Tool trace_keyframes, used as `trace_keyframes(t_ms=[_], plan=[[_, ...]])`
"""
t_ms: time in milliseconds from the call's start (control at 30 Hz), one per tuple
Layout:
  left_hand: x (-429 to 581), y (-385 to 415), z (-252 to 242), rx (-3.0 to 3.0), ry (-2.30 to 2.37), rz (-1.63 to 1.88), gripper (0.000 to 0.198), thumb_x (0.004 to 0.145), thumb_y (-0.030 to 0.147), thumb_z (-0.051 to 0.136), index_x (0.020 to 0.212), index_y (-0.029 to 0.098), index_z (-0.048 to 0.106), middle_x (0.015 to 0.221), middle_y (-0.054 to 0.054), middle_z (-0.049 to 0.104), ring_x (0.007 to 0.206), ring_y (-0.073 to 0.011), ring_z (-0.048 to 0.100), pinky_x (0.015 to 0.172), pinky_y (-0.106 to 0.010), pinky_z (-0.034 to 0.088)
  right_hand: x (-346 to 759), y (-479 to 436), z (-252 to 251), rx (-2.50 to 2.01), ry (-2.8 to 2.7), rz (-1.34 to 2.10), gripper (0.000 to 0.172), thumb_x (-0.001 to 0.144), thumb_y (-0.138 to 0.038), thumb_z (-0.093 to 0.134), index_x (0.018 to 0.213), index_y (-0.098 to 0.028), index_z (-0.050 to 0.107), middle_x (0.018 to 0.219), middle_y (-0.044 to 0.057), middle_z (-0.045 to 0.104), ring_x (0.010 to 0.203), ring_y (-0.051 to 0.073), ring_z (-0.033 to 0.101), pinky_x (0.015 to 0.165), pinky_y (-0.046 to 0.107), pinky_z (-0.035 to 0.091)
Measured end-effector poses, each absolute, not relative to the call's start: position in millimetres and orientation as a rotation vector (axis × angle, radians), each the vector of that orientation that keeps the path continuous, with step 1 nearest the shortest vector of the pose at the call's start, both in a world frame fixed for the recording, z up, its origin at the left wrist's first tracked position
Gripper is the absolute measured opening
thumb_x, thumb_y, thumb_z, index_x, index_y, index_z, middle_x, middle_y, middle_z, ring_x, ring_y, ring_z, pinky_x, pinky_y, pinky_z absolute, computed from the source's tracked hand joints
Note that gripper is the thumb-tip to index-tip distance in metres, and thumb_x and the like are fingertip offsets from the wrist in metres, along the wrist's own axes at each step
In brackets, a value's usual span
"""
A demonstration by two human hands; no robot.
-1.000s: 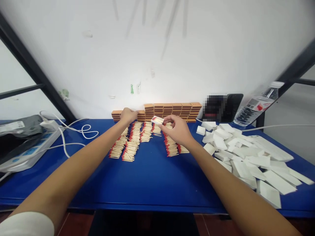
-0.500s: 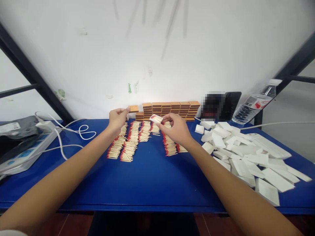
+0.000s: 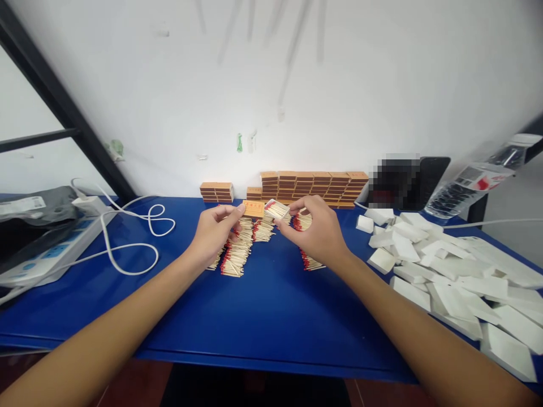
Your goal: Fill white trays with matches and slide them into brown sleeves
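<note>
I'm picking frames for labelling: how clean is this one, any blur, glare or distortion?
Head view: even light, no glare on the table; the left hand, right hand and matches are sharp. Head view, far right: the bottle is smeared and stretched by the wide lens. A patch beside the phone is pixelated; faint shadow streaks cross the wall.
</note>
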State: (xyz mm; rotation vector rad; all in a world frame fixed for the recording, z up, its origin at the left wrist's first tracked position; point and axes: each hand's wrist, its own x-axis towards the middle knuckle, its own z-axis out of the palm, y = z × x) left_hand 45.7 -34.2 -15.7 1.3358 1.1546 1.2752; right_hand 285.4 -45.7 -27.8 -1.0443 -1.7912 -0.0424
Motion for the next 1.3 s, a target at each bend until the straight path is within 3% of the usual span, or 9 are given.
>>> trace_keyframes(t_ms=[167,433,800,1100,1300], plan=[[47.0,-38.6,-15.5,1.273,1.136,1.27,0.057,0.066,0.065,0.093,0.08,0.014,0.073,0.073,-0.004,0.063,0.063,-0.0135,0.058,0.045,-0.02,0.045,283.1,-50.1,-24.7,-0.977,-1.811,-0.041,0.022,0.086,-0.031,0.081,0.094,-0.024,0.062,0.091,0.005,0.071,0.088,0.024,0.063,0.077,0.04,0.052],[42.8,-35.0,-19.4,1.296,1.124,1.298,0.049,0.076,0.061,0.089,0.084,0.014,0.077,0.067,-0.004,0.063,0.058,-0.0124,0.056,0.045,-0.02,0.045,281.4,-51.8,-25.0,-0.942,-1.869,-0.015,0.022,0.086,-0.032,0.082,0.095,-0.025,0.063,0.093,0.005,0.073,0.086,0.025,0.063,0.077,0.041,0.051],[43.9,-34.9,-18.0,1.287,1.132,1.279,0.053,0.074,0.063,0.09,0.084,0.013,0.074,0.083,-0.01,0.074,0.055,-0.01,0.057,0.043,-0.019,0.044,287.0,-49.6,-23.2,-1.011,-1.895,0.107,0.02,0.085,-0.031,0.081,0.097,-0.024,0.067,0.098,0.006,0.076,0.087,0.024,0.065,0.076,0.039,0.053],[42.6,-34.7,-14.9,1.282,1.116,1.284,0.059,0.075,0.056,0.091,0.11,0.013,0.072,0.082,-0.007,0.076,0.054,-0.0115,0.059,0.04,-0.021,0.044,287.8,-50.6,-19.3,-1.038,-1.871,0.187,0.02,0.084,-0.035,0.081,0.097,-0.024,0.07,0.099,0.006,0.078,0.087,0.023,0.068,0.076,0.04,0.055],[39.2,-34.3,-12.0,1.379,1.008,1.2,0.063,0.077,0.068,0.085,0.108,0.013,0.076,0.09,-0.01,0.076,0.057,-0.0114,0.06,0.041,-0.021,0.044,288.1,-49.4,-18.2,-1.066,-1.79,0.342,0.024,0.084,-0.041,0.082,0.098,-0.024,0.072,0.101,0.006,0.079,0.09,0.024,0.072,0.08,0.041,0.059]])
